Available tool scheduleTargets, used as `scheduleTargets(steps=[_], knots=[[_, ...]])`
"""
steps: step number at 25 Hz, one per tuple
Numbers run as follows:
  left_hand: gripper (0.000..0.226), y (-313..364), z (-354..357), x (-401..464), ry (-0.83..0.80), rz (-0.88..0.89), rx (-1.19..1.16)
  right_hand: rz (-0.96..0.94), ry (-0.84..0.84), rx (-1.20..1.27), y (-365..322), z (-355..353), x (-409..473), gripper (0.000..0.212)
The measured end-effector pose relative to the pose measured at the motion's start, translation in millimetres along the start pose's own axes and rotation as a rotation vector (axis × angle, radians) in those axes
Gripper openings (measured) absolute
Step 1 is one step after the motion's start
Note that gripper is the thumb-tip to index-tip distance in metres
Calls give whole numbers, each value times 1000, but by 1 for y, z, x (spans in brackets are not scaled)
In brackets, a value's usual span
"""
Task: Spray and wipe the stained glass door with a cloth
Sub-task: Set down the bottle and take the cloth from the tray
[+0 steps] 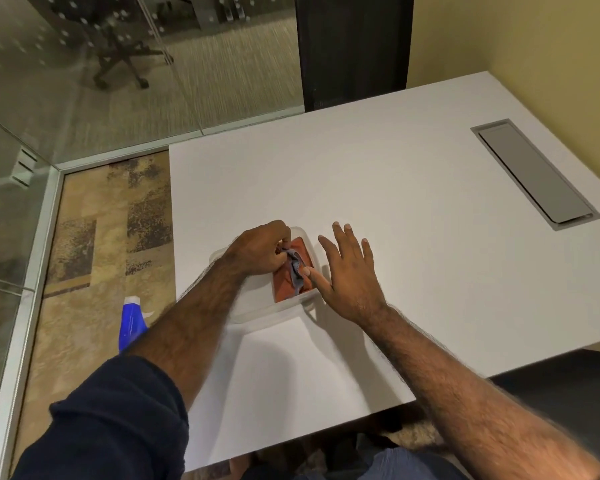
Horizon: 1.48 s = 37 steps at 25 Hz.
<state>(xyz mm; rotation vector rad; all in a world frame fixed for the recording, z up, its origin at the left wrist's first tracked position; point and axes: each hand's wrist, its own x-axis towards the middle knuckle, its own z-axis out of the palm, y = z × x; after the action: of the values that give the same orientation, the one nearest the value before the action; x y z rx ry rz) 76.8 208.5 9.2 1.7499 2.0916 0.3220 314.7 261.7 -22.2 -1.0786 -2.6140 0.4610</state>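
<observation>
In the container [257, 315], cloth [297, 271] under left hand [260, 252]

I'm in an office mtg room: white table [378, 174] w/ a grey cable hatch [534, 174], glass partition walls [66, 81], patterned carpet [94, 244], a swivel chair [122, 43] beyond the glass.

My tabletop [395, 188] is smooth, matt white laminate with a brushed grey metal cable hatch [534, 174] at upper right. The container [257, 313] is translucent, frosted plastic. It holds soft, crumpled grey cloth [297, 271] over orange cloth [284, 289]. At upper left, glossy glass door [66, 81].
</observation>
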Motion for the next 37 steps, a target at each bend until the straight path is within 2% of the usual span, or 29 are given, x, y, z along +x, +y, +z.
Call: scheduleTargets(steps=[7,11,14,19,22,27,31,34,37], knots=[[16,21,-57,-35,194,110,-154,-52,14,88,-32,-53,17,101],[11,38,-103,-52,328,161,-161,-125,13,74,-59,-86,30,104],[11,44,-141,-65,431,194,-140,-165,66,83,-79,-108,42,91],[13,51,-199,-101,597,211,-87,-254,188,167,-119,-150,64,48],[13,48,-231,-131,692,167,-75,-294,192,245,-150,-177,74,25],[13,31,-271,-196,834,80,-33,-424,85,344,-209,-196,85,29],[16,5,-286,-261,909,24,69,-504,11,316,-266,-202,95,24],[19,-17,-291,-319,949,-57,162,-612,108,234,-316,-203,93,19],[19,-34,-287,-381,953,-140,194,-765,215,204,-371,-196,82,24]])
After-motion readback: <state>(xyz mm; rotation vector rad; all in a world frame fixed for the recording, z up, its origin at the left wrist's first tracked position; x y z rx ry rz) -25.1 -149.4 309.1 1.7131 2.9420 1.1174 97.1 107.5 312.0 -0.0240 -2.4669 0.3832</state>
